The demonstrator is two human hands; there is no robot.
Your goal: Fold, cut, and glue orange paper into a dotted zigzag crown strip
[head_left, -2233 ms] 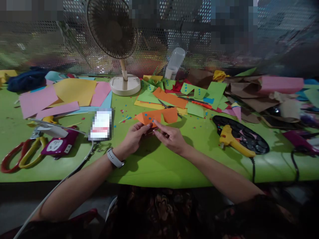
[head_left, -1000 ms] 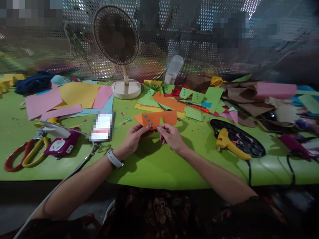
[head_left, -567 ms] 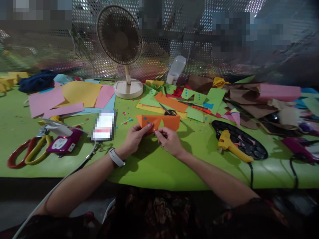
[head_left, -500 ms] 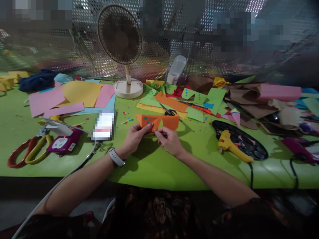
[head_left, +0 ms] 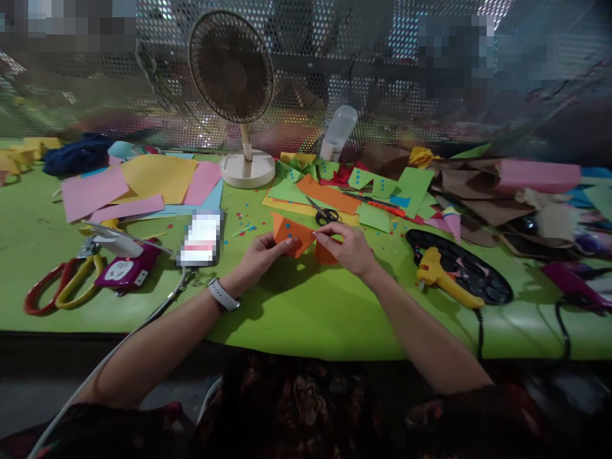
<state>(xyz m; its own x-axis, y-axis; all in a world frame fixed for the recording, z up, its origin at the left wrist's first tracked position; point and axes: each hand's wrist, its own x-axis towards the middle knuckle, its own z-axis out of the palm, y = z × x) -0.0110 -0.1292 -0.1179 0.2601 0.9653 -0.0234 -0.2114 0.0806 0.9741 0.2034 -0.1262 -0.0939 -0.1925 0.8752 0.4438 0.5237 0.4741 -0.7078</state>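
Observation:
An orange paper cutout (head_left: pixel 292 233) with small blue dots sits above the green table (head_left: pixel 296 312), just in front of me. My left hand (head_left: pixel 261 254) pinches its left lower edge, a grey watch on the wrist. My right hand (head_left: pixel 350 247) covers and grips the right half of the same cutout, fingers curled over it. Small black scissors (head_left: pixel 325 215) lie just behind the cutout.
A yellow glue gun (head_left: pixel 442 278) rests on a black tray (head_left: pixel 482 280) to the right. Red and yellow scissors (head_left: pixel 60 292), a purple punch (head_left: pixel 128 269) and a phone (head_left: pixel 199 238) lie left. A desk fan (head_left: pixel 239 95), a bottle (head_left: pixel 338 132) and piles of coloured paper fill the back.
My right hand has moved up from pinching the cutout's lower edge onto its right half. The cutout has shifted a little to the right and looks folded or tilted.

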